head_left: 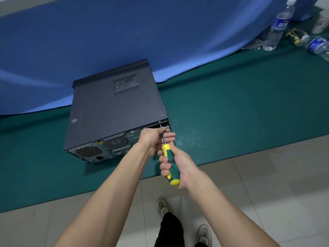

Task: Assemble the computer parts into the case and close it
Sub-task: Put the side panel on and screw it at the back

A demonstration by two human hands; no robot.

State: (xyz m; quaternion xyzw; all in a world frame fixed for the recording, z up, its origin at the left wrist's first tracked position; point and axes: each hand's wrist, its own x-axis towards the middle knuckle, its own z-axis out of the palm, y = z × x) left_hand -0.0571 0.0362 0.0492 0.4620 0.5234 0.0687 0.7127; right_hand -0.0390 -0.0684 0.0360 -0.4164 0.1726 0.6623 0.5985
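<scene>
case: the dark computer case [114, 111] lies on its side on the green tabletop [231, 107], side panel on and facing up, with a perforated vent patch [126, 84] near its far edge.
rear panel: the back of the case [106, 147] faces the person, showing two round fan grilles, ports and a power socket.
screwdriver: a yellow-and-green handled screwdriver [170, 163] slants up and away from the person; its tip meets a screw [159, 122] at the upper right corner of the rear panel.
right hand: the right hand [178, 168] grips the screwdriver handle, fingers curled tightly round it.
left hand: the left hand [154, 139] is at the rear panel's right end, its fingers pinching the metal shaft just above the handle.
backdrop: a blue cloth [124, 32] hangs behind the case and spills onto the tabletop.
far right corner: an upright water bottle [279, 25], a second bottle lying down [316, 45], a small yellow-and-black tool [293, 35], crumpled clear plastic [256, 43] and a white cup-like thing [320, 22], all well apart from the case.
floor: pale tiles [267, 184], with the person's two shoes [203, 234] and a dark trouser leg below the tabletop edge.
</scene>
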